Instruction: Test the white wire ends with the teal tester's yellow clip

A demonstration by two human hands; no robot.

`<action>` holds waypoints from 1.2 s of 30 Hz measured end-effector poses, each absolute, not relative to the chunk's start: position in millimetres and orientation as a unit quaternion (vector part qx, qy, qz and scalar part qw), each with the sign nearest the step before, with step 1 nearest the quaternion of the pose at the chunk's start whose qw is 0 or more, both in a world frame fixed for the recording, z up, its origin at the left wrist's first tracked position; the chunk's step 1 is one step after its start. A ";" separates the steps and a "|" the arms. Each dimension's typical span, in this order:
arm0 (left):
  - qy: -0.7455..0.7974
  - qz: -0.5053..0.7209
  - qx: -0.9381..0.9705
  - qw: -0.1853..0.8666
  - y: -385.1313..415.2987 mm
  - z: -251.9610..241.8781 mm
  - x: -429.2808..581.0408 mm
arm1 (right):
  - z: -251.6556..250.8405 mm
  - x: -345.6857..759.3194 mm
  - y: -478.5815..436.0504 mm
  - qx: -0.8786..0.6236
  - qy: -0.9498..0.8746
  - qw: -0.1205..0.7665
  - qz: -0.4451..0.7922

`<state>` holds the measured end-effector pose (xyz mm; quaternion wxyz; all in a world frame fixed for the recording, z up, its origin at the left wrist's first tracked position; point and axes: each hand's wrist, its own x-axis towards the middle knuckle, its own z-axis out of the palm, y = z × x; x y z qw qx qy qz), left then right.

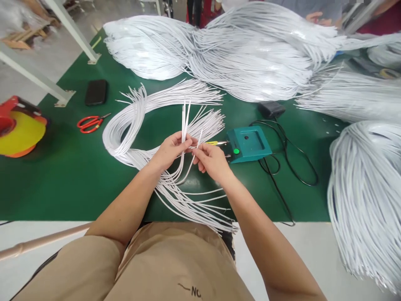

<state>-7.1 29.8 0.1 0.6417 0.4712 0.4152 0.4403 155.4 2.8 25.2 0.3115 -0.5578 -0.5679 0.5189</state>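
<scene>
My left hand [175, 149] is closed around a few white wires [185, 121], whose ends stick up above the fingers. Close beside it, my right hand [210, 158] pinches a single white wire [189, 168] between thumb and fingertips. Both hands meet over a looped bundle of white wires [120, 129] lying on the green table. Several loose wire ends [200, 209] from it hang toward the table's front edge. Just right of my right hand stands a teal device [250, 144] with a green button and a yellow-handled tool [213, 143] at its left side.
Large heaps of white wire [250, 54] cover the back, and another bundle [366, 188] hangs over the right edge. Red-handled snips [90, 123], a black box [96, 92] and a yellow tape roll [21, 133] are at left. A black adapter [271, 109] trails a cable. A person's hand [318, 17] shows far back.
</scene>
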 end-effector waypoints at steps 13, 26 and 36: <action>0.435 0.462 0.474 0.610 32.4 1.1 -3.3 | 34.4 162.0 12.4 -0.572 -0.540 0.401 0.469; 0.432 0.429 0.545 0.577 27.2 2.1 3.3 | 18.0 155.6 15.5 -0.512 -0.413 0.479 0.581; 0.380 0.427 0.554 0.605 23.8 -2.4 5.0 | 25.1 164.9 16.4 -0.498 -0.464 0.448 0.579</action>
